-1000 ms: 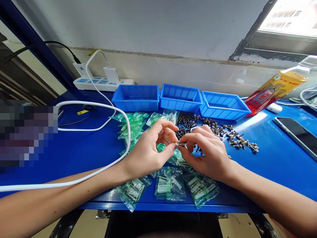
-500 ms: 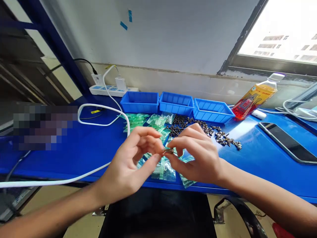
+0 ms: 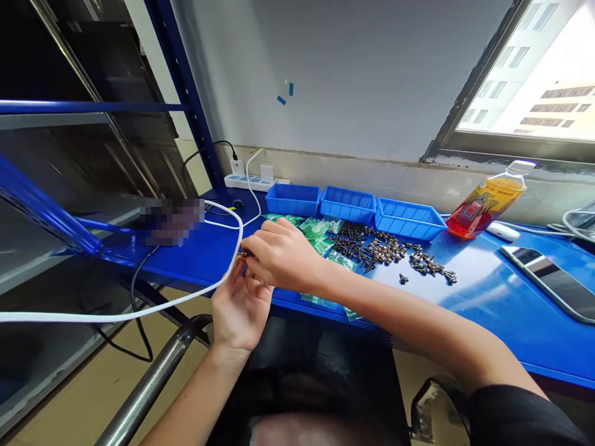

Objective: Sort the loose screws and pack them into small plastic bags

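My right hand (image 3: 283,257) reaches left across the front of the blue table (image 3: 488,303), its fingertips pinched on a small metal piece (image 3: 245,254) at the table's front edge. My left hand (image 3: 239,306) sits just below it, palm up, fingers touching the same piece near the white cable (image 3: 186,297). Behind the hands lie green plastic packets (image 3: 320,228) and a heap of dark screws (image 3: 372,248).
Three blue bins (image 3: 348,204) stand in a row at the back. A white power strip (image 3: 248,181) sits left of them. An orange drink bottle (image 3: 483,201) and a phone (image 3: 548,282) are at the right. Blue shelving (image 3: 51,217) stands at the left, a chair arm (image 3: 153,384) below.
The view has swung left and back. Both hands have moved left with the small piece, from above the packets to the table's front edge by the cable.
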`<state>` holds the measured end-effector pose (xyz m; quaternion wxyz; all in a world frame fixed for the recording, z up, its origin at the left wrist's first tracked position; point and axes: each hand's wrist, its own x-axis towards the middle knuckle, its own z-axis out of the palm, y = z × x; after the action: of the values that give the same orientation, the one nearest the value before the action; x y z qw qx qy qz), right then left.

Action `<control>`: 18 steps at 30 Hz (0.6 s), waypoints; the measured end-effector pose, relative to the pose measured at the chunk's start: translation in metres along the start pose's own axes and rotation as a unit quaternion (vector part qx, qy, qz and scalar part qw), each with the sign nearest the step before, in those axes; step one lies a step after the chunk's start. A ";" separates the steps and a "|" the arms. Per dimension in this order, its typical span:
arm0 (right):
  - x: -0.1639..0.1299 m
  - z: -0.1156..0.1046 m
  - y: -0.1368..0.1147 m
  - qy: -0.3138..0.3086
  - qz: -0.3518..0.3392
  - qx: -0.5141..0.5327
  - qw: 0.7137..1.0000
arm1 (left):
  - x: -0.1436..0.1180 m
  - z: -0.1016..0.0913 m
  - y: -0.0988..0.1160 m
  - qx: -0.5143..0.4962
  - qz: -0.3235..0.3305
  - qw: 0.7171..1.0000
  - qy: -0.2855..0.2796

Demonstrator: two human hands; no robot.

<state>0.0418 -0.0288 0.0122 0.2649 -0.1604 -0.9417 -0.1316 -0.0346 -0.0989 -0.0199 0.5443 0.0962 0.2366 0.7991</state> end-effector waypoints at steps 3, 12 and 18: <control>-0.004 0.006 -0.004 0.010 -0.018 0.004 1.000 | 0.002 -0.005 -0.006 -0.008 0.044 0.999 0.014; -0.006 0.015 -0.009 0.062 0.012 0.067 0.996 | 0.006 -0.007 -0.007 -0.016 0.048 0.999 0.019; -0.010 0.011 -0.009 0.107 0.028 0.076 0.991 | 0.014 -0.017 0.011 0.123 0.107 0.986 0.018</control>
<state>0.0412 -0.0359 -0.0040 0.3791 -0.1509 -0.9104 -0.0688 -0.0560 -0.0944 -0.0306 0.4352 0.1732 0.3314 0.8190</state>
